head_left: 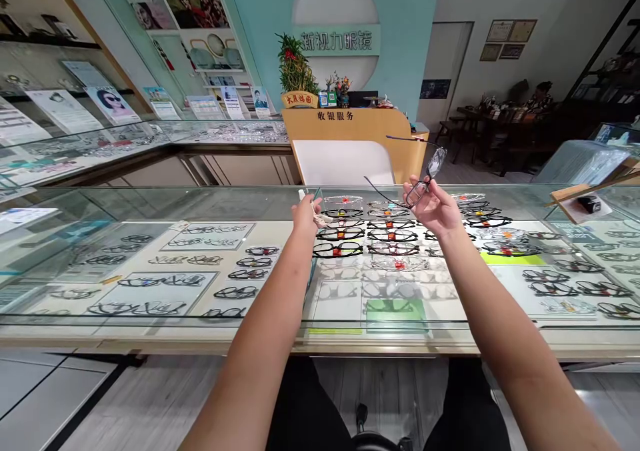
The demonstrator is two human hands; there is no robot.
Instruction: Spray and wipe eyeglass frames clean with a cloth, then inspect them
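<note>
Raised above the glass counter, my right hand [434,209] grips a pair of dark-framed eyeglasses [419,185] by its lower rim. The glasses are tilted, with both temples unfolded toward the left. My left hand [306,213] is closed around a whitish, crumpled piece that looks like cloth [320,220]; a small white tip sticks up beside the thumb side. Between and below the hands, rows of eyeglasses [393,235] with orange-red stickers on their lenses lie on the counter. Clear frames [399,264] form the nearest row.
The glass display counter [280,331] spans the view, with more spectacles inside it on both sides. A wooden cashier desk [350,121] with a potted plant [295,67] stands beyond. At right are a wooden stand [583,204] and a person [543,97] seated far back.
</note>
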